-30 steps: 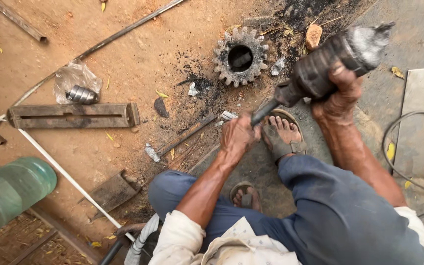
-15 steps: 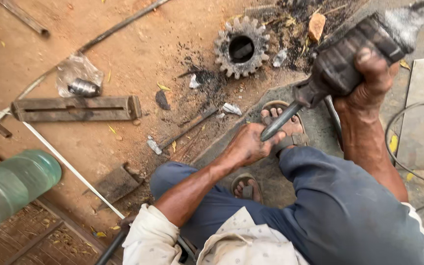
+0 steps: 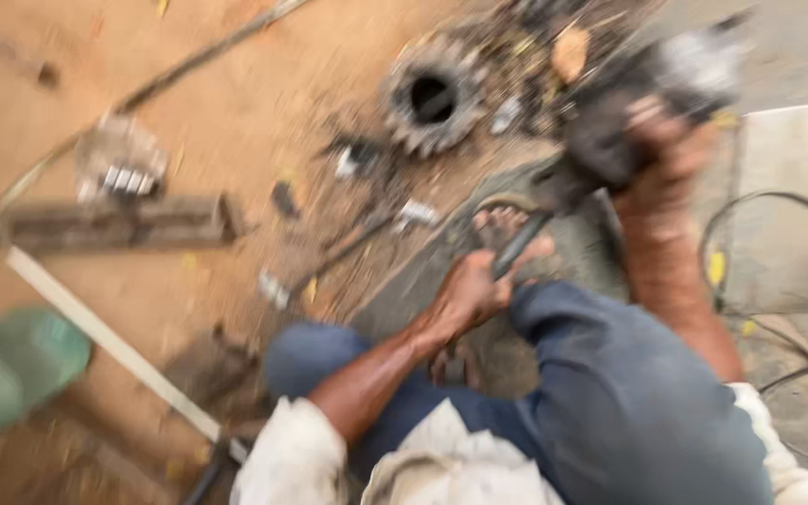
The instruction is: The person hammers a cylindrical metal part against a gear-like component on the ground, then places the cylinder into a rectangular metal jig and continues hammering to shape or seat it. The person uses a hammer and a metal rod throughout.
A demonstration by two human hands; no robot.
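View: you are looking down at your own lap and the dirt floor [image 3: 189, 112]; the whole frame is smeared by motion, so fine detail is lost.

Right hand: your right hand [image 3: 666, 159] is clenching around the body of a dark power tool [image 3: 638, 103], holding it up over your right knee.

Left hand: your left hand [image 3: 468, 295] is wrapping around the lower end of the dark shaft [image 3: 519, 245] that is running down from the tool, just beside your sandalled foot [image 3: 507, 224].

Tool location: it is hanging between your 2 hands, above the foot and near the toothed gear [image 3: 432, 98] lying on the floor.

Handling: the tool is probably heavy and rigid, with most of its weight at the motor end; you are likely best gripping the thick body with 1 hand and steadying the shaft with the other. The metal may be greasy, so a slip toward the foot is a risk.

Around you: a channel-shaped metal bar [image 3: 114, 223] is lying to the left, a green plastic bottle [image 3: 11, 369] is sitting at the lower left, a pale strip [image 3: 114, 351] is crossing the floor, and a black cable [image 3: 797, 281] is looping at the right.
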